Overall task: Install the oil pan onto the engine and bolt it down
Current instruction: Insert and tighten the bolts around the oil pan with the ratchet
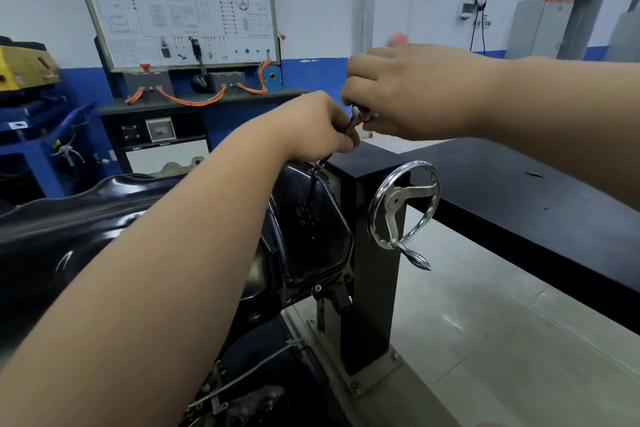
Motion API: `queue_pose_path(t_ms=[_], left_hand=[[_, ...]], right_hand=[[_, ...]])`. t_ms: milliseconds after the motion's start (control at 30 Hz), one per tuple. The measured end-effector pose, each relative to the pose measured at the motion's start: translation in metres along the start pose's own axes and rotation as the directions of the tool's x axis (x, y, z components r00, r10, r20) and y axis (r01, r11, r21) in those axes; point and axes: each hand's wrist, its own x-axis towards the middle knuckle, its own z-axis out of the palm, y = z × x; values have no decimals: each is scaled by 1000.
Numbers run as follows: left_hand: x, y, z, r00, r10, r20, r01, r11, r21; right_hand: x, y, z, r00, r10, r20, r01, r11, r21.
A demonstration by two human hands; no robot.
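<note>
The black oil pan sits on the engine held in a stand, partly hidden behind my left forearm. A slim metal wrench stands up from a bolt on the pan's far edge. My left hand grips the tool's shaft just above that bolt. My right hand grips the top end of the same tool, fingers curled round it. Another bolt head shows on the pan's near right edge.
A chrome handwheel with a crank handle is mounted on the black stand post, right of the pan. A black bench runs to the right. A training board and a blue rack stand behind.
</note>
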Motion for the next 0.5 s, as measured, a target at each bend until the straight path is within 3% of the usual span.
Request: queue_pose_path(t_ms=[167,267,300,433,500], left_hand=[[6,4,9,988,70,-137,-32,964,264],[8,3,5,988,41,-149,8,950,312],[8,2,3,986,31,-162,18,956,293],[4,3,1,976,64,-207,-20,978,209],[2,4,0,982,56,-181,-32,991,132]], right_hand=[[4,-16,-1,980,199,-20,-199,980,8],[10,-26,6,888,458,42,-458,869,189],[12,-26,8,875,481,52,-477,842,251],[3,-9,2,986,165,-40,-158,978,133],[-6,0,-2,992,124,-9,-120,974,194]])
